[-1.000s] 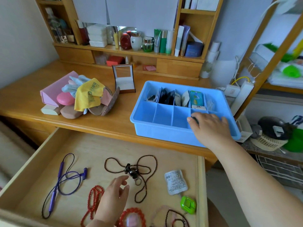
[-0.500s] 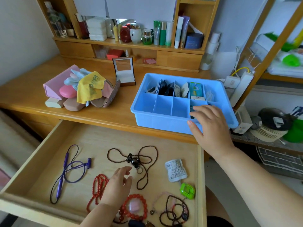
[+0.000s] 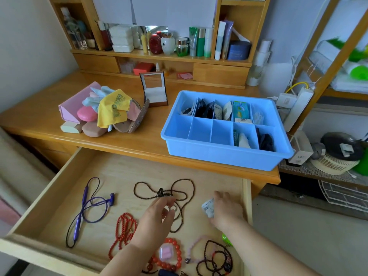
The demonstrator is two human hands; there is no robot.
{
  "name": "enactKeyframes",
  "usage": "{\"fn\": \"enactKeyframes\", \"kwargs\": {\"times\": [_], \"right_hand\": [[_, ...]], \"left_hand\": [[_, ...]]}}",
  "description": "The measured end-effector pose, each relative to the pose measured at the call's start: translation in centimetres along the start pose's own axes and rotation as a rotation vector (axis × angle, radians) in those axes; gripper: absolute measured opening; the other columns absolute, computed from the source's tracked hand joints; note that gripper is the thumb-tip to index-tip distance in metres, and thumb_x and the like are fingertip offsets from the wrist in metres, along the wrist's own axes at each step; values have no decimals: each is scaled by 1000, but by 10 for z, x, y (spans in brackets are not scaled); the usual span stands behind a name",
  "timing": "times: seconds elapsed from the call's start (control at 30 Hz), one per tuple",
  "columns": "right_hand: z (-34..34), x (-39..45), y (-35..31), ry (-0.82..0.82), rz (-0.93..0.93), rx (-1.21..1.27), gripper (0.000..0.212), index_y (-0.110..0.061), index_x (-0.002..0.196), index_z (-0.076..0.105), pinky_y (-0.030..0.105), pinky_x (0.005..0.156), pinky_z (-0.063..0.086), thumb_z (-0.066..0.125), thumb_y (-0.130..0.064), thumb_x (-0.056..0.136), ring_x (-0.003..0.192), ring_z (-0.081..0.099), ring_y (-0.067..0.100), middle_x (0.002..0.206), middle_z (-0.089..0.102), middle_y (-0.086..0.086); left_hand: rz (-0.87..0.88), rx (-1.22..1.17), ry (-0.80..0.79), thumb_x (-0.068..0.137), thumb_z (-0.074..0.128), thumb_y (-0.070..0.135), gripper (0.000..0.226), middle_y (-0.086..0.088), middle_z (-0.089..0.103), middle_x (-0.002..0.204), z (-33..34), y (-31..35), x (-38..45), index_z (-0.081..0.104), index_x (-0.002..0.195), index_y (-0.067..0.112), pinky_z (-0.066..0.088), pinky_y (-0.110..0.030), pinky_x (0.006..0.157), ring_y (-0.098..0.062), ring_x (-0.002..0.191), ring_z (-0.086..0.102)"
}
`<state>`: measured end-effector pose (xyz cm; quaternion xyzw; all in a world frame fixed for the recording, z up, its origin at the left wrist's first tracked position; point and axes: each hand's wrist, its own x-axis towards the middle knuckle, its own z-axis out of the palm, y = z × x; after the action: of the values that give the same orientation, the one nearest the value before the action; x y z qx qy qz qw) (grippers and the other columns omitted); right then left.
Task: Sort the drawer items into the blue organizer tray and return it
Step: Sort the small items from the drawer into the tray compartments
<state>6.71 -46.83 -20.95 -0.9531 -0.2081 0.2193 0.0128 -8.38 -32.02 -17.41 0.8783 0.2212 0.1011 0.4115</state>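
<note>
Our left hand (image 3: pixel 157 218) hangs over the open drawer (image 3: pixel 59 198) with fingers loosely curved above the dark bead necklace (image 3: pixel 179 196); we cannot tell whether the fingertips pinch its cord or only hover, since the hand covers that spot. Our right hand (image 3: pixel 227 212) reaches down at the drawer's right side onto a small white packet (image 3: pixel 208 209), most of which is hidden under the palm, so we cannot say whether the fingers grip it or just rest on it. A green object (image 3: pixel 226 239) peeks out behind the right forearm, too covered to identify. Near us lie red beads (image 3: pixel 124 230), a red bracelet (image 3: pixel 175 253) and darker bracelets (image 3: pixel 217 257), partly cut off by the bottom edge. A purple cord (image 3: pixel 89 206) loops at the drawer's left. Farther off, the blue organizer tray (image 3: pixel 219 154) sits on the desk (image 3: pixel 139 140), right of centre, its far row and two right near compartments filled, contents hard to make out. A yellow cloth (image 3: pixel 113 108) tops a pile at far left.
</note>
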Motion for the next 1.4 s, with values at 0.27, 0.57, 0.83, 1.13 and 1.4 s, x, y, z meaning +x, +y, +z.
{"fn": "enactKeyframes", "kwargs": {"times": [0.27, 0.57, 0.83, 1.13, 1.4], "right_hand": [[-51, -22, 2, 154, -262, 481, 21, -31, 67, 51, 28, 62, 43, 65, -30, 83, 74, 59, 13, 71, 59, -10], [-60, -14, 31, -13, -104, 507, 25, -22, 119, 58, 25, 92, 46, 49, -20, 95, 109, 57, 13, 120, 61, -5], [-11, 2, 7, -89, 95, 240, 50, -17, 137, 35, 33, 105, 38, 50, -16, 89, 126, 40, 26, 138, 38, 4], [-39, -28, 13, -142, 104, 1091, 42, -22, 116, 57, 31, 84, 51, 73, -13, 78, 97, 62, 20, 113, 60, 0], [-152, -77, 15, 48, -339, 1146, 31, -50, 95, 52, 35, 80, 56, 71, -29, 81, 88, 66, 11, 97, 66, -10]], "left_hand": [[114, -24, -77, 89, 58, 16, 29, 18, 56, 109, -15, 46, 28, 57, 113, 31, 47, -16, 84, 2, 92, 57], [-38, 418, -422, 89, 56, 42, 53, 4, 48, 135, 41, 53, 70, 40, 137, 28, 41, -27, 97, -16, 119, 51], [-370, 244, -296, 86, 55, 35, 34, -3, 60, 114, 112, 31, 51, 44, 113, 19, 44, -25, 80, -20, 108, 59], [-467, -475, -281, 89, 60, 8, 11, 0, 53, 44, 69, 38, 40, 62, 78, 8, 41, -22, 45, -13, 38, 46], [-38, -596, -97, 89, 61, 13, 13, 0, 56, 56, -25, 133, 59, 61, 76, 11, 41, -26, 45, -13, 43, 47]]}}
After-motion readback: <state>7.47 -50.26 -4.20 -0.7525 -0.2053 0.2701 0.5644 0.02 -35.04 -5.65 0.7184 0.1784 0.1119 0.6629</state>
